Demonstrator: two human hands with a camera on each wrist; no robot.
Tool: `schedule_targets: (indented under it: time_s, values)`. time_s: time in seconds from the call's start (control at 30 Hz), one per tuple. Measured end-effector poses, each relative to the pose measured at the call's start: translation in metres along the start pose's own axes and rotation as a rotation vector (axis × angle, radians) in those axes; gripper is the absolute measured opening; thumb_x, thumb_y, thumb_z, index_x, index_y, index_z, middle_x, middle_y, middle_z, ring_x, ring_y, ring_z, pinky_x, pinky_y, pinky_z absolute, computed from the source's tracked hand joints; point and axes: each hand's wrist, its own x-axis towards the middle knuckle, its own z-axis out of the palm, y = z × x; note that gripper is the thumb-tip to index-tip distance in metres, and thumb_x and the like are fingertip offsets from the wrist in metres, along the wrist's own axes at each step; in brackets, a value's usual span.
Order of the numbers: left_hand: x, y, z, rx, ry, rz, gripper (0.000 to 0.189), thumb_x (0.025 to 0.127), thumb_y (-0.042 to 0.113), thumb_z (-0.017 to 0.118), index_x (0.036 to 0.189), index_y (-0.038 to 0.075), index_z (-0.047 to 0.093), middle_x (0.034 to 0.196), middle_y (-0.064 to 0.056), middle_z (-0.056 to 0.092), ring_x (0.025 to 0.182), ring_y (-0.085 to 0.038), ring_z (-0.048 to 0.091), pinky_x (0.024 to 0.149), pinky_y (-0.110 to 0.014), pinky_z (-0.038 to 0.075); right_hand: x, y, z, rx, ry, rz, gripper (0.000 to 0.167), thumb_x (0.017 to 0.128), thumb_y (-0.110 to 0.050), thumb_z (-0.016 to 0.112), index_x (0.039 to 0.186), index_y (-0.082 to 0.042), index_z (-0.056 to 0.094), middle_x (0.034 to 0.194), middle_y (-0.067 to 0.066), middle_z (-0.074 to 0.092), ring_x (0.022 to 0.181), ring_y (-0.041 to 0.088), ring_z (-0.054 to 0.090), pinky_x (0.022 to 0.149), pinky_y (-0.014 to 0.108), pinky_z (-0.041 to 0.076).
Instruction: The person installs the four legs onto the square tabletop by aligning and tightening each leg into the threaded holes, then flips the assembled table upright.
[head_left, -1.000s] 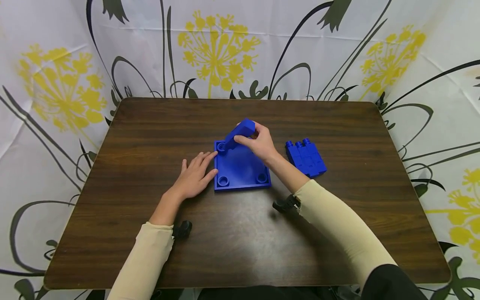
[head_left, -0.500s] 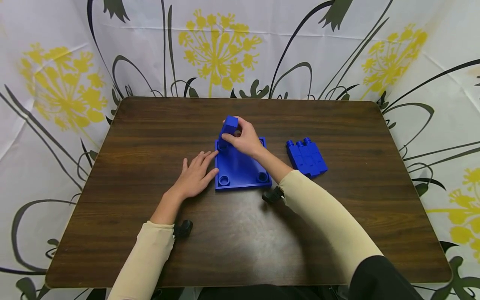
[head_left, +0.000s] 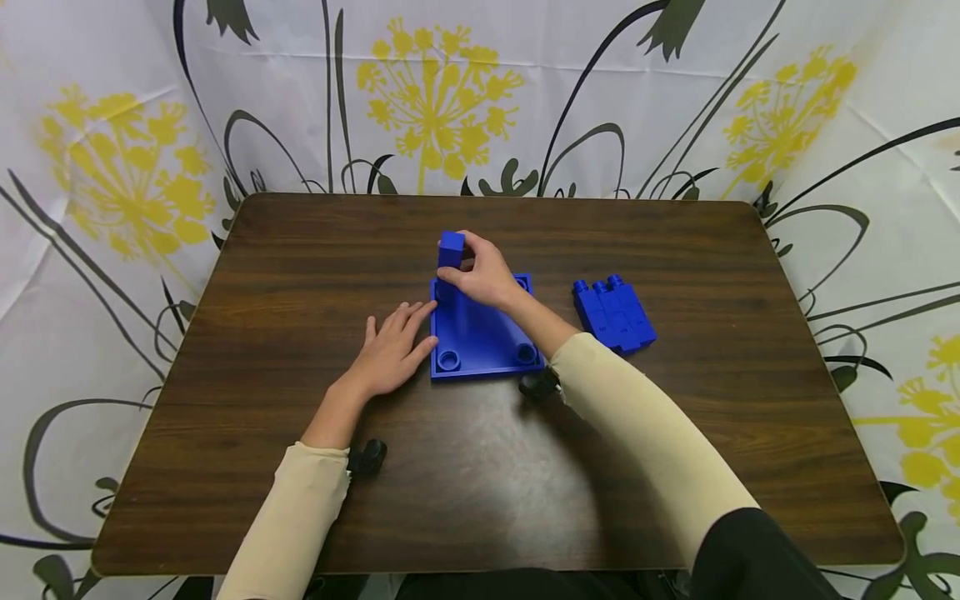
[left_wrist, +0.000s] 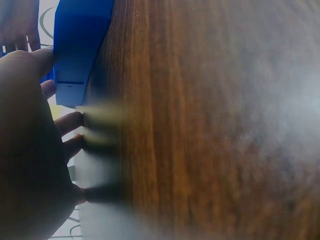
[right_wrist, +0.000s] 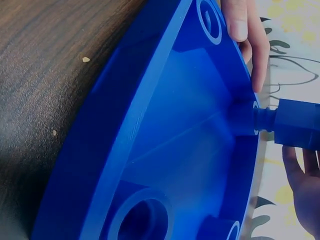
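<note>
A square blue plastic toy tabletop (head_left: 483,325) lies underside up, with a round socket in each corner. My right hand (head_left: 487,271) grips a blue table leg (head_left: 451,248) between thumb and fingers, upright over the far-left corner. In the right wrist view, the narrow ridged end of the leg (right_wrist: 295,122) meets the mouth of that corner's socket (right_wrist: 245,119); how deep it sits I cannot tell. My left hand (head_left: 388,352) lies flat on the table, fingers spread and straight, thumb and fingertip touching the tabletop's left edge.
Several blue legs (head_left: 615,317) lie side by side right of the tabletop, pegs pointing away. Everything stands on a dark wooden table (head_left: 315,250). A white flowered cloth (head_left: 465,100) hangs behind it.
My right hand has moved left and turned the leg from a slant to upright over the far-left socket. The left hand and the tabletop have stayed in place.
</note>
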Motion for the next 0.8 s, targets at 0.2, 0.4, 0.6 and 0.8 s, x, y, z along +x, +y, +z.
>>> schedule_targets:
  time_s: [0.2, 0.4, 0.6, 0.8]
  values:
    - [0.0006, -0.0015, 0.0017, 0.004, -0.002, 0.001, 0.062, 0.104, 0.052, 0.034, 0.158, 0.031, 0.014, 0.161, -0.01, 0.02, 0.149, -0.034, 0.007, 0.106, -0.072, -0.004, 0.001, 0.0008, -0.0007, -0.014, -0.02, 0.011, 0.043, 0.09, -0.011, 0.072, 0.129, -0.005, 0.057, 0.119, 0.013, 0.064, 0.104, 0.025, 0.064, 0.087, 0.033, 0.052]
    - [0.0016, -0.0028, 0.0039, -0.005, -0.001, 0.007, 0.062, 0.104, 0.052, 0.034, 0.159, 0.03, 0.013, 0.161, -0.011, 0.019, 0.149, -0.034, 0.007, 0.105, -0.072, -0.005, 0.0027, 0.0021, 0.0001, 0.013, -0.052, -0.046, 0.041, 0.09, -0.005, 0.069, 0.129, -0.001, 0.054, 0.122, 0.013, 0.065, 0.106, 0.024, 0.064, 0.091, 0.038, 0.05]
    - [0.0019, -0.0019, 0.0037, -0.006, 0.002, 0.002, 0.062, 0.104, 0.051, 0.034, 0.158, 0.03, 0.014, 0.161, -0.011, 0.019, 0.149, -0.034, 0.006, 0.106, -0.071, -0.005, 0.0036, 0.0037, 0.0021, 0.019, -0.068, -0.072, 0.044, 0.089, 0.0, 0.069, 0.13, 0.0, 0.053, 0.123, 0.014, 0.065, 0.11, 0.023, 0.063, 0.091, 0.033, 0.05]
    - [0.0013, -0.001, 0.0035, -0.003, 0.003, -0.001, 0.062, 0.104, 0.052, 0.034, 0.158, 0.029, 0.015, 0.161, -0.01, 0.019, 0.149, -0.033, 0.006, 0.106, -0.071, -0.005, 0.0026, 0.0064, 0.0047, 0.002, -0.078, -0.065, 0.048, 0.088, 0.0, 0.07, 0.132, -0.001, 0.052, 0.123, 0.014, 0.064, 0.111, 0.024, 0.061, 0.092, 0.033, 0.05]
